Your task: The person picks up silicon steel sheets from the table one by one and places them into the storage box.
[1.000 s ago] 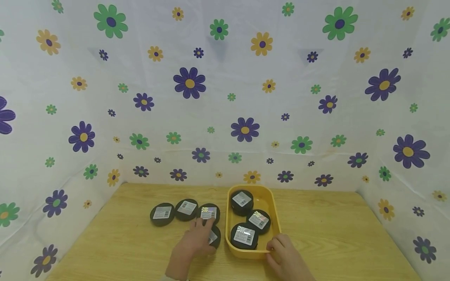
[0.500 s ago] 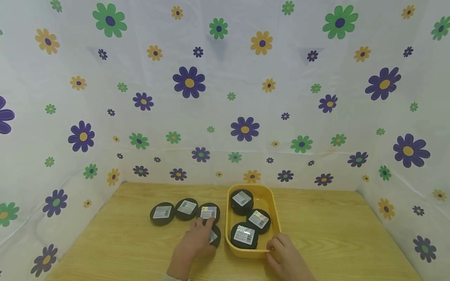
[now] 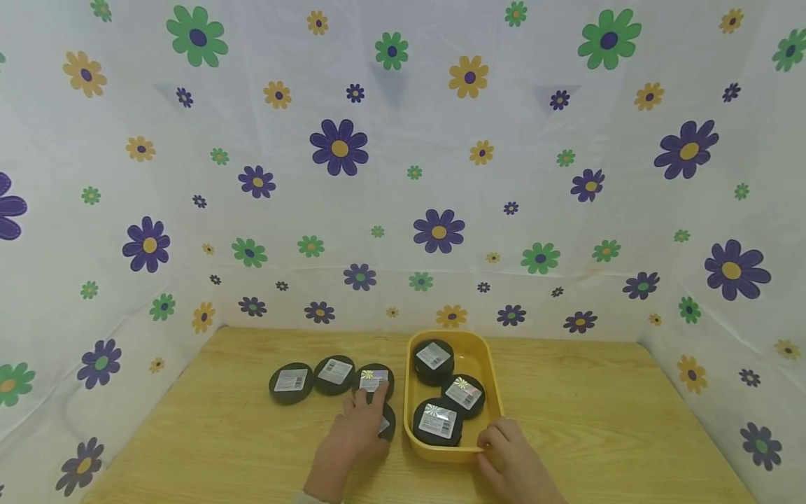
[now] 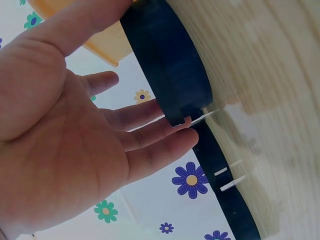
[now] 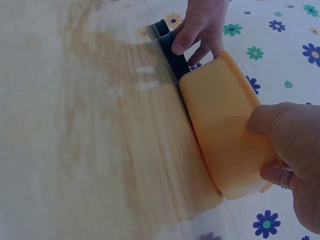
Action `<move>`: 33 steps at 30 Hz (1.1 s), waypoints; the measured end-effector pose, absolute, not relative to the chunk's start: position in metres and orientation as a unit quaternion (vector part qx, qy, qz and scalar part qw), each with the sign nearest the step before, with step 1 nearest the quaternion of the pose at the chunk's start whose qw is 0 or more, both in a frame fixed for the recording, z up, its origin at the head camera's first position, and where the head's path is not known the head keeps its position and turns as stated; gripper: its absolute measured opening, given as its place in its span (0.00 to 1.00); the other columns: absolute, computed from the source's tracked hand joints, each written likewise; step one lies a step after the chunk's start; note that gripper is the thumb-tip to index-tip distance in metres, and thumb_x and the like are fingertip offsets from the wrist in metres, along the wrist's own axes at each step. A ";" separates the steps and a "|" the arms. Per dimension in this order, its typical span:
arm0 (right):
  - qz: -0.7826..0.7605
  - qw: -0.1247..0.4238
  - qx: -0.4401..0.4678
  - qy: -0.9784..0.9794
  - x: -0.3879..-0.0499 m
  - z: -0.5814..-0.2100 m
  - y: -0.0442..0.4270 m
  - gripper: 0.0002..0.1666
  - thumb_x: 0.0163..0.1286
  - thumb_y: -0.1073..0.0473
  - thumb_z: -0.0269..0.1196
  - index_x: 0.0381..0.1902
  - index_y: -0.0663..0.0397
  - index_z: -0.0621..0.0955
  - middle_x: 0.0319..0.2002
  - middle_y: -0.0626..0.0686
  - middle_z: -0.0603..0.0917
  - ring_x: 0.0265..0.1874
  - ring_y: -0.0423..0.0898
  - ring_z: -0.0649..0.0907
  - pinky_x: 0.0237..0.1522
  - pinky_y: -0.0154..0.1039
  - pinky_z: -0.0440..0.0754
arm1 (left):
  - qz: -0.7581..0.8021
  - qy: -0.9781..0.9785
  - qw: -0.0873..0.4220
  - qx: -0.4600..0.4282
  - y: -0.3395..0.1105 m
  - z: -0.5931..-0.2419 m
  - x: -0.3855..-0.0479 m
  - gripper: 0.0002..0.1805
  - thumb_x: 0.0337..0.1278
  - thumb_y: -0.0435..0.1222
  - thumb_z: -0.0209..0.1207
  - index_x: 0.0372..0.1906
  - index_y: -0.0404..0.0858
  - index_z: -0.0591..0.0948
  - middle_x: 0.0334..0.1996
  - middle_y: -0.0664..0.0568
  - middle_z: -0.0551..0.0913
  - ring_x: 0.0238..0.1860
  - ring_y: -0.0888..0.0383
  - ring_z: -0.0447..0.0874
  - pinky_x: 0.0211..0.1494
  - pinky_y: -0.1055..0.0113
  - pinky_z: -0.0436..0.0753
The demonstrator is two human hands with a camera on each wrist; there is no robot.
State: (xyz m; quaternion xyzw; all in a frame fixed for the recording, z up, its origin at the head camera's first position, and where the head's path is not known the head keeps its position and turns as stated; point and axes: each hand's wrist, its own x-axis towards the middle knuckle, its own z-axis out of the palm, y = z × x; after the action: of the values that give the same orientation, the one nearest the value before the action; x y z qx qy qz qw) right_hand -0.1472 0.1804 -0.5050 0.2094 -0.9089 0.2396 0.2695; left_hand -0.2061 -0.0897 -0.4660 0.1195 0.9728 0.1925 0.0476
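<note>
My left hand (image 3: 355,430) spans a black round flat case (image 3: 386,422) with a silver label, lying on the table left of a yellow plastic bin (image 3: 441,456). In the left wrist view the thumb lies against one side of this case (image 4: 167,55), with fingertips at its other side. In the head view, fingertips reach the edge of another black case (image 3: 373,380) just behind. My right hand (image 3: 513,458) pinches the bin's near right corner, thumb on its outer wall. Inside the bin sit labelled black cases, one at the back left (image 3: 434,357), others nearer.
Two more black cases (image 3: 291,383) lie in a row at the left on the wooden table (image 3: 585,406). A white cloth with printed flowers (image 3: 403,196) encloses the back and sides. The bin's wall (image 5: 227,130) stands close to the left hand's case.
My left hand has shifted slightly right, and its index finger has straightened over the case behind. The right hand, bin and cases look unmoved.
</note>
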 end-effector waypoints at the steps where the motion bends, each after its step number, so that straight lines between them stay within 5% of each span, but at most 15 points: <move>1: 0.239 0.268 0.207 -0.910 -0.147 -0.505 0.180 0.20 0.47 0.65 0.76 0.29 0.43 0.76 0.34 0.36 0.69 0.35 0.33 0.71 0.39 0.34 0.78 | 0.194 0.973 0.045 0.120 -0.090 -0.466 -0.206 0.50 0.41 0.33 0.74 0.72 0.38 0.60 0.63 0.25 0.64 0.62 0.24 0.64 0.56 0.31 0.71; 12: 0.244 0.249 0.196 -0.917 -0.145 -0.501 0.179 0.19 0.49 0.66 0.75 0.29 0.43 0.76 0.34 0.36 0.69 0.35 0.34 0.71 0.40 0.35 0.78 | 0.195 0.972 0.049 0.120 -0.088 -0.461 -0.204 0.52 0.38 0.34 0.77 0.72 0.40 0.60 0.65 0.24 0.60 0.63 0.24 0.63 0.55 0.31 0.72; 33: 0.234 0.271 0.224 -0.907 -0.148 -0.504 0.182 0.19 0.49 0.64 0.76 0.31 0.44 0.77 0.34 0.36 0.70 0.36 0.34 0.71 0.39 0.35 0.78 | 0.190 0.971 0.032 0.142 -0.093 -0.458 -0.205 0.48 0.36 0.33 0.75 0.69 0.37 0.65 0.54 0.26 0.69 0.57 0.28 0.67 0.53 0.34 0.74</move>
State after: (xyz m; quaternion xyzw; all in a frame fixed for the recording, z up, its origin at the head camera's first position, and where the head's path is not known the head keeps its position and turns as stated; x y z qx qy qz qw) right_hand -0.1475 0.1824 -0.5037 0.2237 -0.9067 0.2338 0.2705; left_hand -0.2052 -0.0925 -0.4576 0.1424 0.9709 0.1898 0.0324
